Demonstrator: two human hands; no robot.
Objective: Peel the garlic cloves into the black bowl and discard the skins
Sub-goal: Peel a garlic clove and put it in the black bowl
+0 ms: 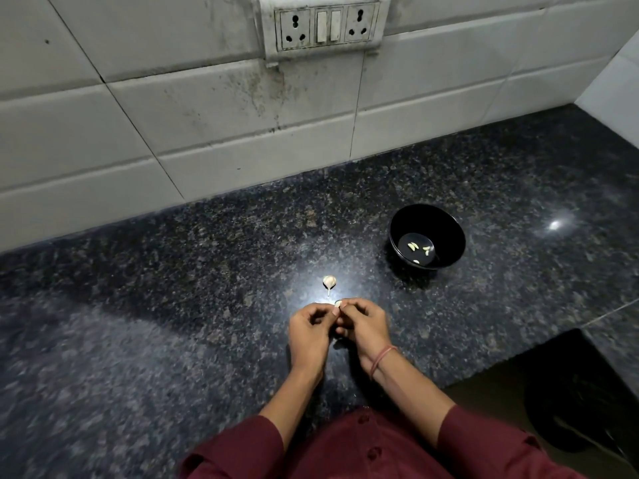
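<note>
Left hand [309, 331] and right hand [363, 326] are held together low over the near part of the dark speckled counter [173, 305]. The fingers of both are curled and their tips meet on one small garlic clove [338, 303], pinched between the two; how much skin it carries I cannot tell. A garlic bulb [329, 281] lies on the counter just beyond my fingertips, apart from them, its stem pointing toward me. The black bowl [449, 233] stands upright farther back and to the right, well apart from both hands, with a few peeled cloves [413, 246] on its bottom. A reddish thread band [382, 359] circles my right wrist. Behind the counter, the tiled wall [103, 133] carries a stained socket panel [326, 25].
</note>
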